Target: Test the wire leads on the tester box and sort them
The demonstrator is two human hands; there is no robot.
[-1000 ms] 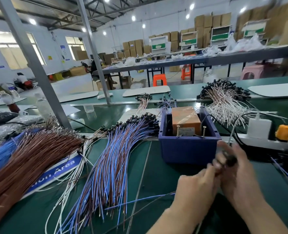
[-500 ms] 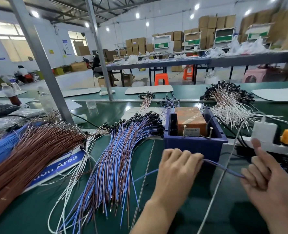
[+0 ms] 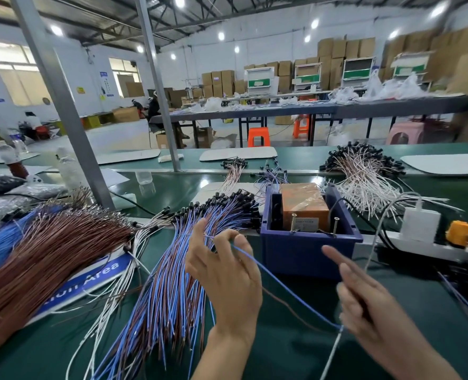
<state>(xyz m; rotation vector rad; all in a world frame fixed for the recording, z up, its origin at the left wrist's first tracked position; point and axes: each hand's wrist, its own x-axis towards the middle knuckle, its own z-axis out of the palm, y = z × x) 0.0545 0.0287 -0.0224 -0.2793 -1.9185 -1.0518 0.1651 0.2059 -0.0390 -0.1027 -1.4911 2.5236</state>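
The left hand (image 3: 224, 272) pinches one thin blue wire lead (image 3: 287, 287) above the big pile of blue-and-brown leads (image 3: 167, 283) beside the dark blue plastic tester box (image 3: 304, 256), the right hand (image 3: 370, 311) is open, so most testing seems left.

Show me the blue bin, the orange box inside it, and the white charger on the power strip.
blue bin (image 3: 306, 253), head view, on its front wall.
orange box (image 3: 301, 197), head view, on its taped top face.
white charger (image 3: 420, 224), head view, on its front face.
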